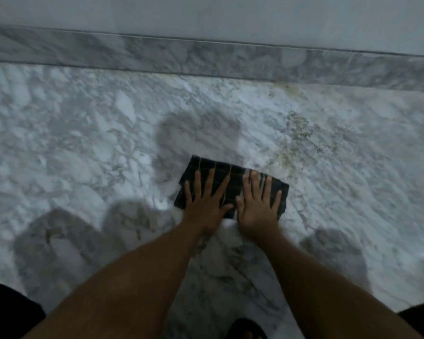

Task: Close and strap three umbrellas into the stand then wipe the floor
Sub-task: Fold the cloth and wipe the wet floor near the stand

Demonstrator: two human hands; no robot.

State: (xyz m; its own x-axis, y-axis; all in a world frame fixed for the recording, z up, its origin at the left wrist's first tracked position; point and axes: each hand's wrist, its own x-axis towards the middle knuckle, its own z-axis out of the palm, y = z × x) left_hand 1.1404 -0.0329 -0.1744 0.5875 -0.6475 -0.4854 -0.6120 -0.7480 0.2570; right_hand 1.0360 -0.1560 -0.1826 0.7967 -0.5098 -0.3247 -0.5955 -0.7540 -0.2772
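Marble floor (pixel 83 133) is lying under a dark checked cloth (pixel 220 172), near the skirting (pixel 206 57). The left hand (pixel 206 201) and right hand (pixel 258 204) are pressing it flat, side by side, fingers straight and spread.
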